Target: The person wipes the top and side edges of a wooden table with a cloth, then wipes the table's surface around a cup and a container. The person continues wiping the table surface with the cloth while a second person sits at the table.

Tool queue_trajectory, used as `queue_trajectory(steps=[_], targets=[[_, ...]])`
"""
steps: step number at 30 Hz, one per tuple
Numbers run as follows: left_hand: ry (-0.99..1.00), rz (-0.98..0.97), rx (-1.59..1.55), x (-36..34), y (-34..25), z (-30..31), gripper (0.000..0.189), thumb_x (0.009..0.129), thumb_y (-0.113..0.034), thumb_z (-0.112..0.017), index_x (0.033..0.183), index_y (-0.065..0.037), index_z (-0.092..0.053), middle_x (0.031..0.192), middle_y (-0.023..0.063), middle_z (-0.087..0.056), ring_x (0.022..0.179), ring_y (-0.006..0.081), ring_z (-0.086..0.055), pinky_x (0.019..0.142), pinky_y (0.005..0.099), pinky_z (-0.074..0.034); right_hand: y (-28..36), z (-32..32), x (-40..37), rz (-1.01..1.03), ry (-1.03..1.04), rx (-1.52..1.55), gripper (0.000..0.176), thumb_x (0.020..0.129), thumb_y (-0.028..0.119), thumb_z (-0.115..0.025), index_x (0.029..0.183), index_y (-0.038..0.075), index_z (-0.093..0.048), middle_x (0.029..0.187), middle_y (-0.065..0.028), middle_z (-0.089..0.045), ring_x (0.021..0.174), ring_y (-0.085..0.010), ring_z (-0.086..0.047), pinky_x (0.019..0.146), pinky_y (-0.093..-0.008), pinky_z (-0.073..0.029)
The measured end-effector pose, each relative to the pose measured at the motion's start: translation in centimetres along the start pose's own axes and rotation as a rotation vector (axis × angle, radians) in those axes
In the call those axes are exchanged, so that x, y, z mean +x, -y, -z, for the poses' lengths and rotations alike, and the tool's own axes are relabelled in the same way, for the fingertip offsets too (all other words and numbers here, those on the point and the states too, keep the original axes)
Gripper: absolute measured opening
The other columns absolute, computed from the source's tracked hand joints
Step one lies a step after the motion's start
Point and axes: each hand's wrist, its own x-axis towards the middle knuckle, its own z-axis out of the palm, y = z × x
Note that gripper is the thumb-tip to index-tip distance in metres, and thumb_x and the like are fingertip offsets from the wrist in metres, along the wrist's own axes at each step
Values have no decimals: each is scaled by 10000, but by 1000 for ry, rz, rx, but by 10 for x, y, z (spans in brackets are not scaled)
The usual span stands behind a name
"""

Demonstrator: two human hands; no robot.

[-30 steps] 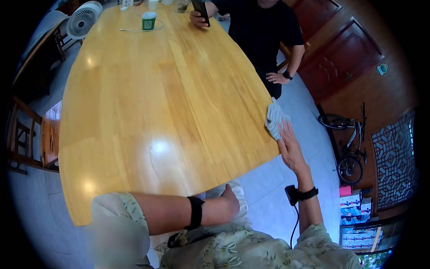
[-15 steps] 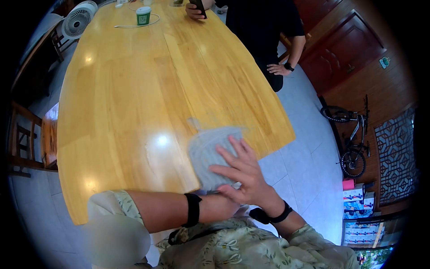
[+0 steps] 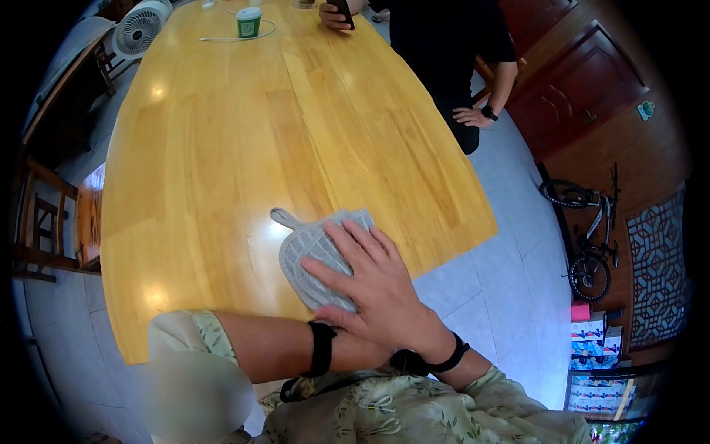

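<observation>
A grey quilted mitt-like cloth (image 3: 302, 255) with a small hanging loop is at the near edge of the wooden table (image 3: 214, 163). My right hand (image 3: 370, 281) lies on top of it, fingers spread across the fabric. The left forearm crosses in from the left, and its wrist (image 3: 351, 351) passes beneath my right hand. My left hand's fingers are hidden by the cloth and my right hand.
A green and white cup (image 3: 249, 24) and a white cable (image 3: 222, 39) are at the far end. Beyond the right edge stands a person (image 3: 444, 44) holding a phone. A fan (image 3: 139, 31) and a wooden chair (image 3: 90, 214) are on the left.
The grey cloth has shifted left and turned, and its loop now shows clearly. My right hand has moved left with it, covering more of its right side.
</observation>
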Motion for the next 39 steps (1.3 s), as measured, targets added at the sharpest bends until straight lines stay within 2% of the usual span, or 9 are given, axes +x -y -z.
queue_trajectory(steps=[6, 8, 12, 19, 24, 27, 29, 33, 39], targets=[[170, 58, 204, 1, -3, -5, 677, 926, -238, -629, 1529, -13, -422, 1379, 209, -607, 1261, 380, -578, 1049, 597, -418, -49, 14, -3, -96, 11, -128, 565, 904, 424, -696, 1432, 249, -598, 1552, -181, -457, 1470, -403, -359, 1193, -554, -270], [-170, 21, -261, -32, 17, 12, 730, 894, -265, -674, 1527, -6, -419, 1390, 211, -598, 1270, 379, -573, 1068, 584, -414, -92, 22, -16, -237, -51, -174, 539, 937, 393, -662, 1448, 240, -583, 1576, -187, -432, 1486, -407, -341, 1209, -540, -253], [-28, -51, -271, -38, 32, 31, 752, 881, -271, -685, 1528, 0, -414, 1354, 221, -622, 1197, 380, -625, 1066, 582, -428, -170, 45, -53, -480, -139, -256, 520, 991, 394, -594, 1480, 224, -551, 1603, -200, -388, 1492, -426, -321, 1220, -537, -235], [-75, -17, -227, -19, 27, 14, 625, 901, -249, -658, 1455, -6, -505, 1312, 225, -651, 1157, 364, -654, 1064, 584, -439, -181, 54, -44, -676, -29, -295, 585, 1063, 488, -403, 1575, 205, -407, 1669, -193, -253, 1547, -432, -176, 1239, -555, -174], [54, -21, -284, -36, 40, 45, 557, 933, -244, -590, 1449, -42, -525, 1387, 220, -609, 1312, 376, -557, 1146, 584, -356, -186, 60, -20, -624, 128, -286, 626, 1068, 502, -386, 1614, 209, -303, 1686, -218, -164, 1554, -450, -121, 1242, -561, -144], [-203, 139, -162, -37, 37, 44, 535, 952, -270, -541, 1459, -101, -535, 1534, 213, -471, 1480, 382, -354, 1224, 574, -217, -184, 62, 0, -523, 239, -253, 654, 1068, 506, -386, 1629, 201, -243, 1691, -237, -108, 1558, -452, -80, 1245, -559, -126], [-588, 234, -310, -29, 39, 38, 544, 961, -264, -499, 1492, -144, -499, 1629, 195, -323, 1544, 386, -193, 1258, 548, -105, -174, 62, 15, -452, 297, -249, 668, 1068, 502, -391, 1635, 195, -216, 1691, -246, -86, 1560, -453, -59, 1247, -558, -116], [-834, 300, -355, -19, 38, 41, 575, 960, -226, -481, 1530, -162, -439, 1653, 185, -269, 1533, 399, -220, 1259, 535, -140, -132, 56, 46, -269, 482, -269, 661, 1083, 429, -413, 1642, 165, -178, 1687, -271, -8, 1560, -461, 7, 1258, -506, -79], [-924, 405, -401, -29, 37, 50, 642, 951, -210, -486, 1579, -185, -353, 1587, 197, -357, 1494, 398, -290, 1230, 541, -222, -60, 21, 76, 115, 516, -220, 712, 1028, 412, -516, 1632, 184, -215, 1666, -303, -97, 1530, -541, -47, 1220, -638, -116]])
